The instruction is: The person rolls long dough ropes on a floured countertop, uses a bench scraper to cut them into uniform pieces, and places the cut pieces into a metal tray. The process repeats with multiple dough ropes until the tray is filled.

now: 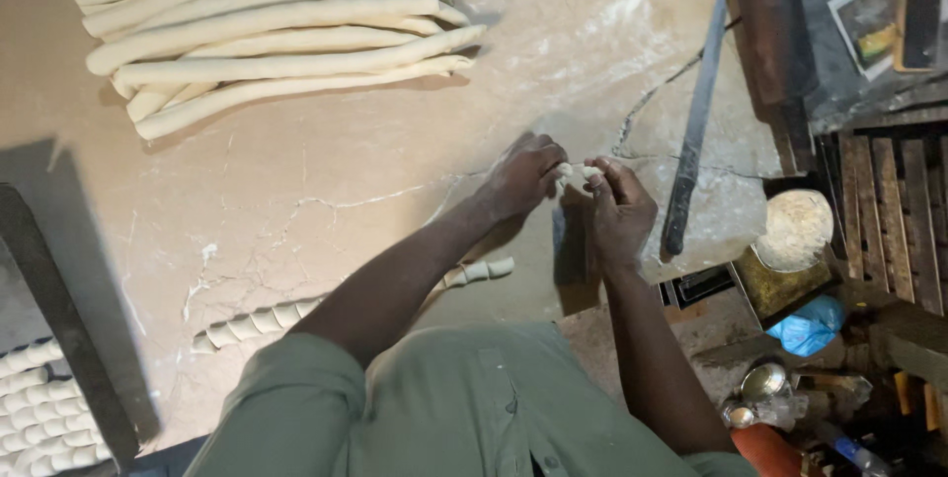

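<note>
warm, fairly dim indoor light from upper right; mild glare on the slab [612, 13]. dark shadows fall left of the tray [59, 319] and under the dough ropes [267, 33]. right edge murky, slight softness overall, hands a bit blurred.

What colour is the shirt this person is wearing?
Muted olive green shirt, clearest in the head view.

My pale cream dough piece [576, 173] matches the off-white dough ropes [267, 33] stacked on the beige, white-veined and cracked marble counter [326, 191], beside a dark grey knife [693, 131], a bright blue bag [810, 324] and my olive-green shirt [464, 408].
</note>
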